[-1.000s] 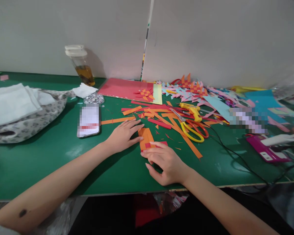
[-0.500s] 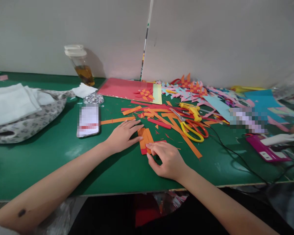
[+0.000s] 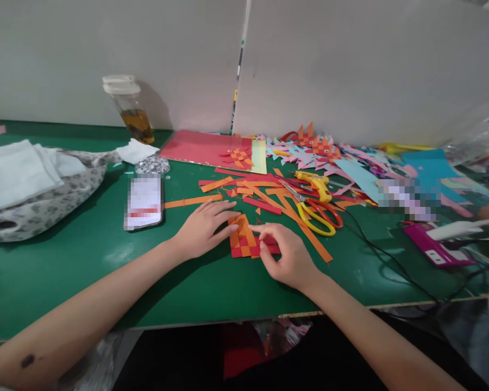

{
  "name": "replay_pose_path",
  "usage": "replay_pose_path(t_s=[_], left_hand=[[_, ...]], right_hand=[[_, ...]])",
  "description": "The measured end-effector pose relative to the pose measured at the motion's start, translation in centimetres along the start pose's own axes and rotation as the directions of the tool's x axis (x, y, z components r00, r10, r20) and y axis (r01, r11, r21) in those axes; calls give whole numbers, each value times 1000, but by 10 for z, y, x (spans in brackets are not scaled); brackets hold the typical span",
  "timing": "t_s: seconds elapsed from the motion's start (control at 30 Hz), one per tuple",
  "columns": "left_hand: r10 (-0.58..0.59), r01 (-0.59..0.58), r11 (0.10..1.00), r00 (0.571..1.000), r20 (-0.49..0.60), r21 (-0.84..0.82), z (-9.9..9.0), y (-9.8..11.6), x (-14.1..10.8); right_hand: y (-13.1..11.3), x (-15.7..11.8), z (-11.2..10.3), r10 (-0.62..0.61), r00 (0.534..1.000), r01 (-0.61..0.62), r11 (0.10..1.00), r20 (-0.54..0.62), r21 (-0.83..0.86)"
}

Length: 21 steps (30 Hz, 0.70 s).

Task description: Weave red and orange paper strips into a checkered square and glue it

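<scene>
Orange and red paper strips, partly woven into a small checkered piece (image 3: 245, 250), lie flat on the green table near its front edge. My left hand (image 3: 204, 228) rests palm down at the upper left of the piece, fingers spread, fingertips on its orange strips. On the right side, my right hand (image 3: 283, 251) has its index finger and thumb curled close together by the red strip ends. Whether a strip is between those fingertips is too small to tell. Loose orange strips (image 3: 309, 233) and red strips (image 3: 263, 205) are scattered behind both hands.
Yellow-handled scissors (image 3: 315, 218) and a yellow glue gun (image 3: 315, 183) lie behind my right hand. A phone (image 3: 144, 201), a tilted bottle (image 3: 135, 117) and a patterned cloth (image 3: 44, 203) are left. A purple power strip (image 3: 436, 247) with cables sits right; a person's hand shows at the right edge.
My right hand has shifted slightly right and off the orange strips. The strips have been rearranged, and a red and orange checkered part now shows at the front.
</scene>
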<state>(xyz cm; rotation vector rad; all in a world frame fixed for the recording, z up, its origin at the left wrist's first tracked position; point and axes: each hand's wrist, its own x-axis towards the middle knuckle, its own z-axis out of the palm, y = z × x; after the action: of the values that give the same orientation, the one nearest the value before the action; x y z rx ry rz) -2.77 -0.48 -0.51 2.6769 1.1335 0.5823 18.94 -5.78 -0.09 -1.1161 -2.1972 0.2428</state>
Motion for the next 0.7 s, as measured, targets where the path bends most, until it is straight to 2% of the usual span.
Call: replay_pose_path(t_s=[0.07,0.17,0.33,0.5,0.6,0.7], left_hand=[[8,-8,1000,1000,8,-8,-1,3,0],[38,-38,998,999,1,-40,0,8,-1],[111,-113,988,993,-31,-102,5,12,-3],[-26,25,998,999,-20,-53,10,10,-3],[-38,39,998,999,24,-56,12,9,-3],[-47,48,997,999,20,-57,12,9,-3]], right_hand=[[6,3,-8,33,995,-33,999,96,6],[10,7,-17,9,980,-12,1000,200,14],[10,10,-20,-24,971,28,999,239,-15],[14,13,-17,-18,958,15,1000,286,12],[18,15,-14,-29,946,26,1000,321,15],[21,14,-10,-37,939,36,999,341,9]])
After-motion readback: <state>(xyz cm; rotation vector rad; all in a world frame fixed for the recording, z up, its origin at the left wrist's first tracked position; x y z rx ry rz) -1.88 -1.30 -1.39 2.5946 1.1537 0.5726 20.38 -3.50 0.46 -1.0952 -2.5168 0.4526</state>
